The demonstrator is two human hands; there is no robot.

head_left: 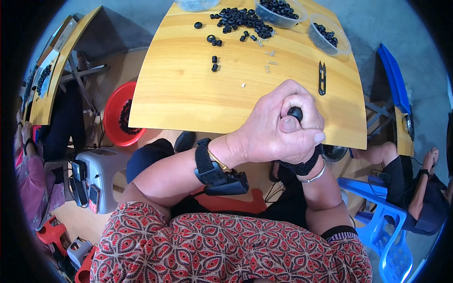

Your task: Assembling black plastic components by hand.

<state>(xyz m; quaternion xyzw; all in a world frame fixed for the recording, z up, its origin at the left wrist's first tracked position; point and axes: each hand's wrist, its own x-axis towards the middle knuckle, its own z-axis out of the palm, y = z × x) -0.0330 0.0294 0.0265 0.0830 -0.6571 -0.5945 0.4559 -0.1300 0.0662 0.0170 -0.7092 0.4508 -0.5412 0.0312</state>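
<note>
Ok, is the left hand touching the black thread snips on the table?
Apart. The head view shows a strip of wooden tabletop between the left hand and the black thread snips.

A small black piece (296,113) sits enclosed in the clasped hands (283,129), raised over the near edge of the bench (188,106). Only one part of it shows, a dark, rounded face with a faint sheen, framed by the curled fingers (303,101) above and a thumb tip just below. The rest of its body is hidden in the grip, so its full shape and tilt cannot be told.
</note>
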